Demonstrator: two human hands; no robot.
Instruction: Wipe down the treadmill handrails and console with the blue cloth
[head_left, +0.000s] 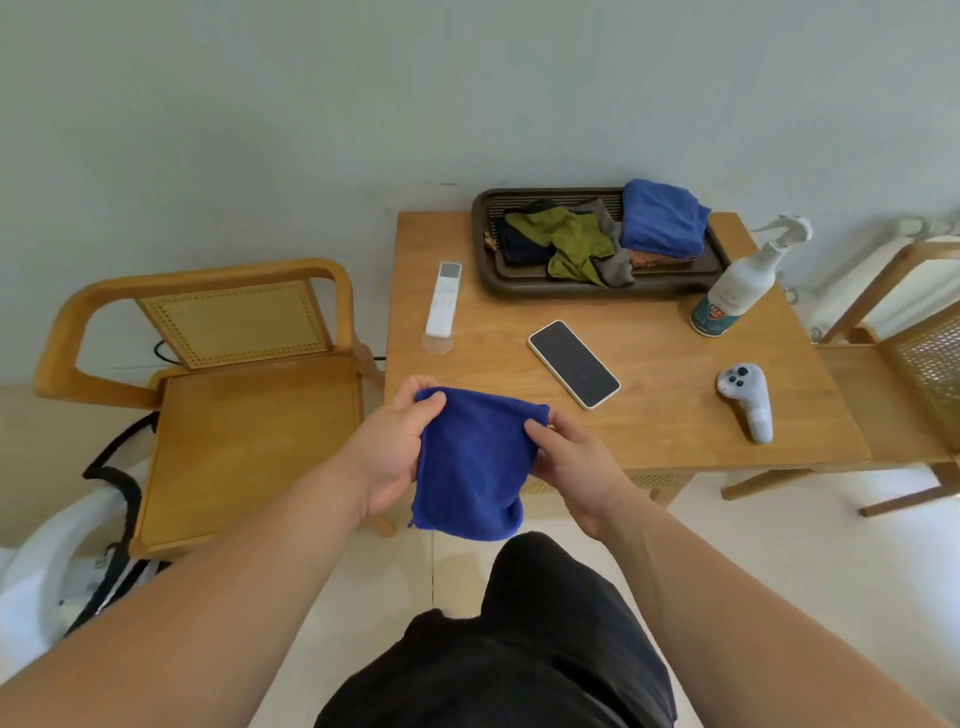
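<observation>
- Black-clad knee (545, 597) sits at 6 o'clock, just under the blue cloth (472, 467).
- Left hand (395, 452) pinches the cloth's 10 o'clock corner, thumb in front, fingers curled behind.
- Right hand (566, 462) pinches its 3 o'clock edge; the cloth hangs before the table (649, 415).

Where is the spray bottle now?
In the head view, the spray bottle stands at the far right corner of the table, right of the dark tray and beyond the grey controller.

Single head view, looking forward and down, hands close, wooden table (675, 415) just beyond
</observation>
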